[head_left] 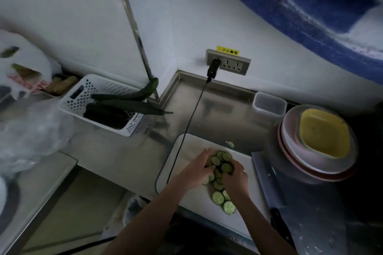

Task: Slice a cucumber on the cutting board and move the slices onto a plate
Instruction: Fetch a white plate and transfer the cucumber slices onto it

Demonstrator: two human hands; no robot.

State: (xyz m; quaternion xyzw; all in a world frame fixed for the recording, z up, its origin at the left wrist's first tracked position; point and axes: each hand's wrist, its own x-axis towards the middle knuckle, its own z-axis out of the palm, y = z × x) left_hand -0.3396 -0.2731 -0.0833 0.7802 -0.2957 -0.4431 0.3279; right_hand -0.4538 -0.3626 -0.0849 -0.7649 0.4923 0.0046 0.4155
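From the head view, the cucumber slices (220, 174) lie in a loose heap on the white cutting board (192, 196) at the bench's near edge. The left hand (196, 168) and right hand (236, 178) cup the pile from either side, fingers curled in. Thin, wet and light, the slices probably slide; scooping them from both sides suits best. Stacked plates (294, 151) wait right.

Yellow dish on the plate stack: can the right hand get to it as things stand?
Probably yes. The yellow dish sits on top of the plate stack, uncovered, on the right hand's side. Only the cleaver lies flat between them, low enough to pass over. The hand is busy gathering cucumber slices.
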